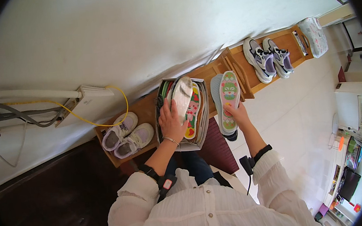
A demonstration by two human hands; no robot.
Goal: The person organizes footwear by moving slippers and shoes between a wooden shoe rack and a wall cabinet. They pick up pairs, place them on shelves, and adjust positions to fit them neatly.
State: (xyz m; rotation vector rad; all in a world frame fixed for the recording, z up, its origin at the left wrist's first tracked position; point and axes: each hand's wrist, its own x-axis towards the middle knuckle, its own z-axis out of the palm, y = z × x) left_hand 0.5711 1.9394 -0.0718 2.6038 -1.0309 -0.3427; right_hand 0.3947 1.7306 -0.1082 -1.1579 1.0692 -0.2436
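Note:
A cardboard box (204, 123) packed with several upright insoles stands on a wooden shoe rack in front of me. My left hand (171, 120) lies on a whitish insole (183, 94) at the box's top, fingers spread over its left edge; whether it grips the insole, I cannot tell. Beside that insole is a green, red and yellow one with a pink cartoon animal (193, 110). To the right of the box, my right hand (236, 113) holds a pink and green patterned insole (229, 89) together with a grey insole (216, 92). A dark piece shows below them.
Whitish sneakers (134, 139) stand on the rack's left end, grey-and-lilac sneakers (263, 59) on its right part. A wrapped package (313, 36) is at the far right end. A yellow cable (94, 122) loops down over the left sneakers from a white wall box (84, 103).

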